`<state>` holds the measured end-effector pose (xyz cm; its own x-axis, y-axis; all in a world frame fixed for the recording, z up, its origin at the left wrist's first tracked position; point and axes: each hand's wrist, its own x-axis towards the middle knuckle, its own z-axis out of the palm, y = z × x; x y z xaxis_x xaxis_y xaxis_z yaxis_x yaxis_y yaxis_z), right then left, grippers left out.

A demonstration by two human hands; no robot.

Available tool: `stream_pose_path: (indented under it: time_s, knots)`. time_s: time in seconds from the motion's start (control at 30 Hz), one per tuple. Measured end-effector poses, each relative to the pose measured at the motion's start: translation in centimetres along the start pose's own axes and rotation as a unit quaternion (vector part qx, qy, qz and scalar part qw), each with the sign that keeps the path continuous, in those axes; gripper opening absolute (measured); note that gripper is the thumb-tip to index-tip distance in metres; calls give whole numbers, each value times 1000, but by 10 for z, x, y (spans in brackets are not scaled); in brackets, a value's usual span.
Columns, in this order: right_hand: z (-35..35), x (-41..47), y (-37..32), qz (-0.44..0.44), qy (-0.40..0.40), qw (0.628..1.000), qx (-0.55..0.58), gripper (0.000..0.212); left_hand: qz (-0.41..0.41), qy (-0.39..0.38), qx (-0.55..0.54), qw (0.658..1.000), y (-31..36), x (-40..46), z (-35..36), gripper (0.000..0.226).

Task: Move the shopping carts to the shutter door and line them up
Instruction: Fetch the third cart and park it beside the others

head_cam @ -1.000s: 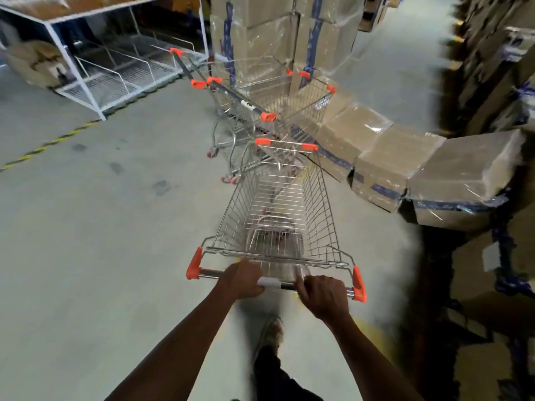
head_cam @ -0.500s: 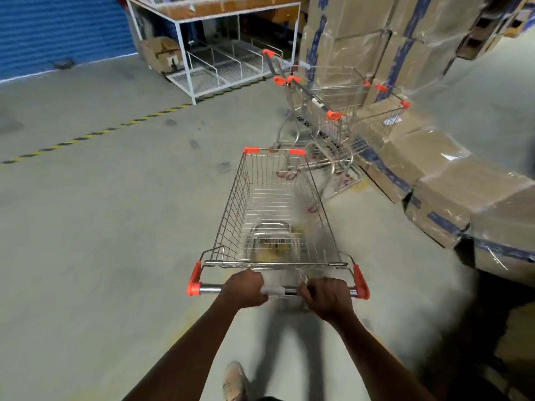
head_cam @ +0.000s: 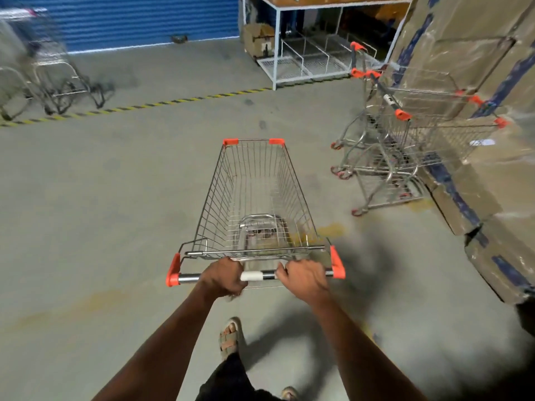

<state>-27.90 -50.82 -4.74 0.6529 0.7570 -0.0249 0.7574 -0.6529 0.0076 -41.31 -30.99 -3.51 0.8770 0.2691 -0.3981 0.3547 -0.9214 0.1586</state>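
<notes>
Landmark: the wire shopping cart [head_cam: 254,198] with orange corner caps, which stood on the grey concrete floor [head_cam: 101,212] at the centre of the view, its basket holding nothing visible. Far to the left of the cart, blurred, parked carts [head_cam: 43,68] stood beyond a yellow-and-black floor stripe [head_cam: 144,106], just in front of the blue shutter door [head_cam: 139,21]. At the cart's near end, the left hand [head_cam: 224,276] was wrapped around the chrome handle bar [head_cam: 189,277], left of the bar's white middle sleeve [head_cam: 251,275]. The right hand [head_cam: 304,280] clasped the same bar right of that sleeve, fingers curled over it. Below the handle, a sandalled foot [head_cam: 229,337] was planted on the floor. Beyond the cart and a little right, a white metal rack [head_cam: 304,53] with wire dividers stood beside the shutter door, a cardboard box [head_cam: 257,39] at its left foot. Right of the cart, nested carts [head_cam: 405,134] with orange caps were parked apart from it, against a stack of wrapped cartons [head_cam: 477,68] bound in blue tape.
</notes>
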Motion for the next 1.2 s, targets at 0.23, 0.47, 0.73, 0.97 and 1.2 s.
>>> stream_pose_path:
  time_s: [0.23,0.47,0.73,0.97,1.2]
  knots:
    - [4,3,-35,-48,33,998,16,55,-58,25,-22,998,-21,-52,16,40]
    - [4,38,-97,-95,44,994,30,54,-136,39,-32,989,-77,-73,15,40]
    - [4,118,-192,-120,13,992,21,54,-158,53,13,986,-183,-66,-4,38]
    - [-8,207,-266,-152,-15,988,21,57,-176,53,-6,983,-278,-44,-34,39]
    - [-16,313,-366,-174,-52,983,24,60,-199,43,-11,979,-404,-15,-69,33]
